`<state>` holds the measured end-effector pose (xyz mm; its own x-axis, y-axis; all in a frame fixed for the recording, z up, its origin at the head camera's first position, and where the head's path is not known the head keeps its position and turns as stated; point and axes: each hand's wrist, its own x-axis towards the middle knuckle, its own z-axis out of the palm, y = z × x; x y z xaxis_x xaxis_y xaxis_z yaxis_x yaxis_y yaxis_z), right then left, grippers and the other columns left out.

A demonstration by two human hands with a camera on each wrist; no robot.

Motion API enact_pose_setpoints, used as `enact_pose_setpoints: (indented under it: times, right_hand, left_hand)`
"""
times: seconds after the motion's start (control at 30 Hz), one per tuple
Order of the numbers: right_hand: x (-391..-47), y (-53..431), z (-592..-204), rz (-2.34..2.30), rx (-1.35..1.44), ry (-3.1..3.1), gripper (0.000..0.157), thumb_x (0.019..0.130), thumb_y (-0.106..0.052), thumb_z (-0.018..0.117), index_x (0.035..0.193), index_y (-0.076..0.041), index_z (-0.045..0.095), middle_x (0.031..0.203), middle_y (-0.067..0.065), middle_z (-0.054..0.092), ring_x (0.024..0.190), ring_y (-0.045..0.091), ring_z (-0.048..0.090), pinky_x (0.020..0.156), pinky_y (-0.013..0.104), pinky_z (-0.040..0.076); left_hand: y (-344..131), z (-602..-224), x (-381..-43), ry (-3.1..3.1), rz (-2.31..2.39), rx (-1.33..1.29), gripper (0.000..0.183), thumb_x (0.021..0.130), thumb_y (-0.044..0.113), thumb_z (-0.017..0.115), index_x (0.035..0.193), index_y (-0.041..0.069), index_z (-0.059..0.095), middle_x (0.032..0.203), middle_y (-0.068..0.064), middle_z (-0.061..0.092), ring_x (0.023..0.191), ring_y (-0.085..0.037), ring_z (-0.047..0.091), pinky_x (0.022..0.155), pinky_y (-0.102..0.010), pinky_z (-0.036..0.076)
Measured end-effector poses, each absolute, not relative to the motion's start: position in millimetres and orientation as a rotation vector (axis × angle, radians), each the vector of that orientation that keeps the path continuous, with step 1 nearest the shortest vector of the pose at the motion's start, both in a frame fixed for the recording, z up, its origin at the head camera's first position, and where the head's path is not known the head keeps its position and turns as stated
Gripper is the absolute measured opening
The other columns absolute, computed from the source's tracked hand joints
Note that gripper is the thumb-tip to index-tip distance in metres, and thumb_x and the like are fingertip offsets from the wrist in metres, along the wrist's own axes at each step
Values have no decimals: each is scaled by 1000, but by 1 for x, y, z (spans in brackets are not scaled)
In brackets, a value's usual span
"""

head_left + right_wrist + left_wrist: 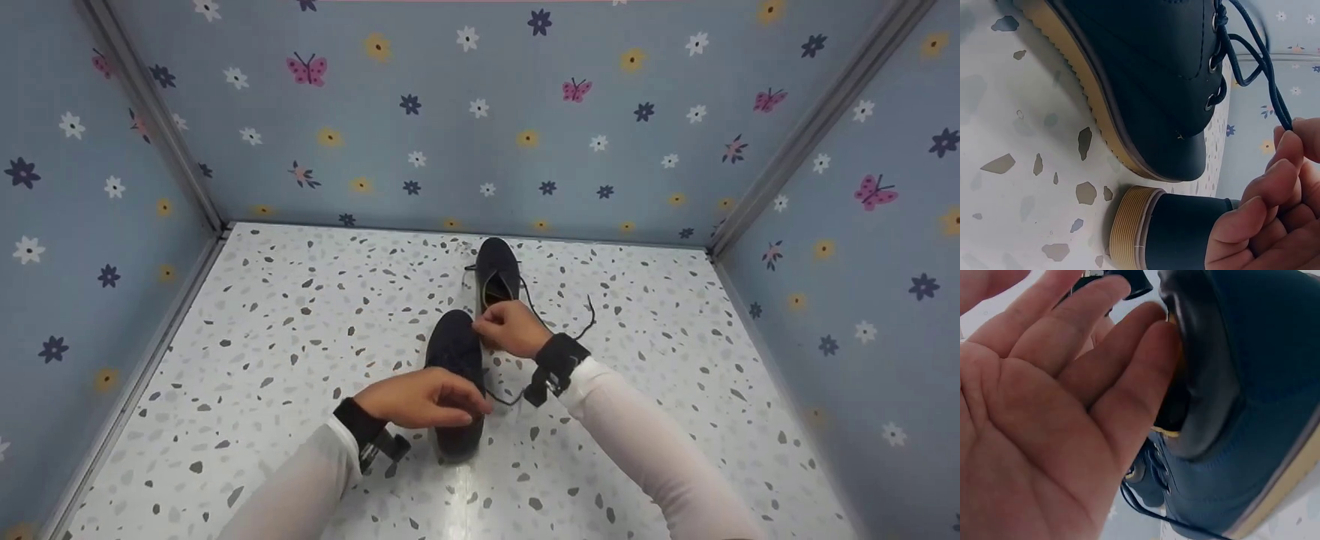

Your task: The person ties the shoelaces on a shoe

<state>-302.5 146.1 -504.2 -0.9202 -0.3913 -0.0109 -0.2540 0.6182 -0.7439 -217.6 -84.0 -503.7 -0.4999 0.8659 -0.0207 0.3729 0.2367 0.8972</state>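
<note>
Two dark navy lace-up shoes stand on the floor, toes pointing away. The near shoe (454,337) is between my hands; its tan sole shows in both wrist views. My right hand (514,328) pinches a dark shoelace (1276,98) between thumb and forefinger, drawn out from the near shoe's eyelets. Over the back of that shoe is my left hand (424,397), fingers loosely bent and holding nothing. In the left wrist view its fingertips (1165,334) are right at the shoe's opening. The far shoe (495,255) sits ahead, slightly right, partly covered by my right hand.
A loose lace (590,315) trails right of the far shoe. The speckled floor (337,300) is bounded by a flower-and-butterfly panel (450,150) ahead and similar panels at both sides, with grey metal posts (810,127) in the corners. Black camera straps (562,360) circle both wrists.
</note>
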Motion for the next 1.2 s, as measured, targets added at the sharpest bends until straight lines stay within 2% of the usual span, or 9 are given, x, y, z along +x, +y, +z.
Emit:
enact_pose_setpoints:
  times: [0.13,0.2,0.33,0.5,0.7,0.9,1.07,1.2]
  right_hand:
    - [-302,147,-504,-1175,-522,2662,23,100,-22,70,87,-4,76,68,-9,59,61,5,54,62,21,45]
    - [-302,148,-505,-1180,-514,2651,23,100,-23,70,87,-5,76,68,-9,60,62,6,55,63,22,45]
    - [-302,147,-504,-1188,-506,2629,23,100,-24,71,86,-7,76,68,-9,60,62,6,55,63,22,46]
    - [-301,146,-501,-1200,-531,2596,22,101,-25,70,86,-8,74,68,-9,59,61,6,55,62,23,47]
    - [-300,144,-499,-1219,-573,2570,24,102,-25,69,85,-8,73,64,-8,57,57,7,54,60,23,46]
    - [-301,141,-499,-1227,-585,2571,23,101,-25,70,87,-8,74,63,-9,56,56,5,52,58,21,44]
    - [-300,141,-499,-1220,-590,2576,23,101,-25,70,87,-7,75,63,-9,56,56,5,52,57,21,44]
    - [-298,141,-499,-1194,-602,2591,24,101,-25,70,85,-8,74,64,-9,55,57,5,51,57,21,42]
  left_hand:
    - [-95,-508,-227,2093,1372,1035,15,98,17,72,111,12,78,105,-7,80,92,-9,73,84,-24,59]
    - [-101,-512,-235,2207,1470,945,10,98,17,72,103,10,78,96,-7,78,82,-7,69,76,-23,57]
    - [-116,-520,-254,2485,1592,658,6,97,20,74,96,14,78,84,-2,72,71,-7,61,66,-22,51]
    - [-122,-521,-273,2638,1549,442,13,98,25,74,105,17,81,87,0,72,70,-12,56,68,-28,48]
    - [-110,-519,-288,2577,1407,525,21,100,30,72,115,19,80,99,-2,73,78,-15,59,75,-33,49]
    - [-93,-517,-296,2539,1376,612,17,97,28,76,110,18,81,101,-1,77,87,-10,65,82,-30,53]
    - [-88,-518,-296,2528,1377,616,10,94,25,80,99,16,80,85,2,70,78,-11,59,74,-29,50]
    - [-86,-518,-296,2485,1372,590,10,93,26,81,94,16,79,79,6,66,73,-10,57,70,-28,48]
